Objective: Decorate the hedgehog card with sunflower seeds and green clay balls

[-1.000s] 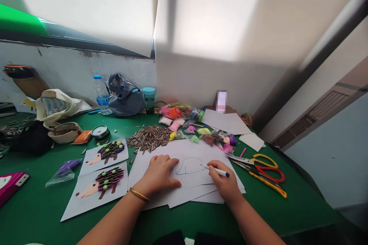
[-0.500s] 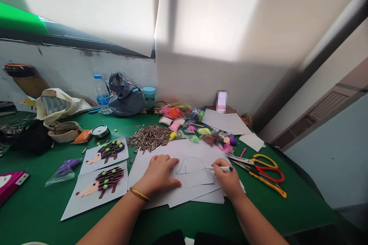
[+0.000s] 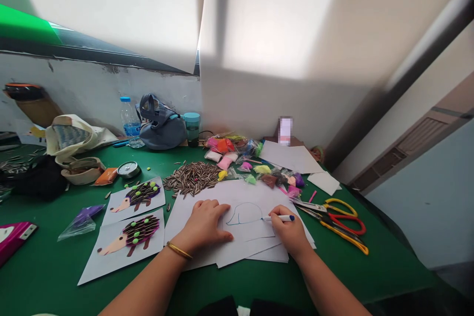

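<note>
My left hand (image 3: 208,224) lies flat with its fingers spread on the left part of a white sheet (image 3: 248,232), holding nothing. A blue outline (image 3: 245,213) with a rounded back and a pointed left end is drawn on that sheet. My right hand (image 3: 291,229) is closed around a white marker (image 3: 283,217) with a dark blue end; its tip touches the outline's right edge. More white sheets lie under the drawing. To the left are two cards, an upper hedgehog picture (image 3: 138,196) and a lower hedgehog picture (image 3: 131,237), with green dots on them.
Striped seeds (image 3: 194,177) are heaped behind the sheets, beside bags of coloured clay (image 3: 225,147). Scissors (image 3: 333,219) lie at the right. A blue bag (image 3: 163,126), a bottle (image 3: 129,118) and a teal-lidded cup (image 3: 192,128) stand along the wall.
My right hand and the marker have shifted slightly left, and the marker tip is now at the outline's lower right edge. My left hand stays in place.
</note>
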The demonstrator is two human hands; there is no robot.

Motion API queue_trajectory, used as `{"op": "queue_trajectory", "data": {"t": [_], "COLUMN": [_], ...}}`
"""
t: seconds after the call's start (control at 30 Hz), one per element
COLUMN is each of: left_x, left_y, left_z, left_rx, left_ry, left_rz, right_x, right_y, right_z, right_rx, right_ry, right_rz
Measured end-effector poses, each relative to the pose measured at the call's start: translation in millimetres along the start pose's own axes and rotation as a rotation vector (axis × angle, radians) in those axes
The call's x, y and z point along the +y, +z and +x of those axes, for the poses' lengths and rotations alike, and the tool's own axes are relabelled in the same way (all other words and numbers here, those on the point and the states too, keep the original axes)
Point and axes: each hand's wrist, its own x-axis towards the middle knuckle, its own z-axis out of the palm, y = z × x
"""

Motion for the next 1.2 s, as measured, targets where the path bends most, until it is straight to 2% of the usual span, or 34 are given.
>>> {"op": "queue_trajectory", "data": {"t": [0.43, 0.57, 0.7, 0.87, 0.93, 1.07, 1.2], "left_x": [-1, 0, -1, -1, -1, -1, -1], "left_y": [1.5, 1.4, 1.7, 2.3, 2.6, 3.4, 3.2], "left_z": [1, 1, 1, 1, 1, 1, 2], "left_rx": [-0.003, 0.0, 0.001, 0.013, 0.017, 0.016, 0.01], "left_ry": [-0.002, -0.005, 0.0, 0.007, 0.008, 0.005, -0.001], "left_rz": [0.0, -0.001, 0.005, 0.012, 0.014, 0.015, 0.012], "right_x": [0, -2, -5, -13, -17, -20, -18], "right_y": [-2, -4, 1, 12, 15, 18, 17], "right_z": [1, -4, -12, -20, -21, -19, -14], "right_rx": [0.08, 0.156, 0.175, 0.071, -0.005, -0.111, -0.11], "right_ry": [-0.055, -0.156, -0.26, -0.495, -0.477, -0.271, -0.155], "right_rz": [0.006, 0.108, 0.12, 0.086, 0.072, 0.039, 0.071]}}
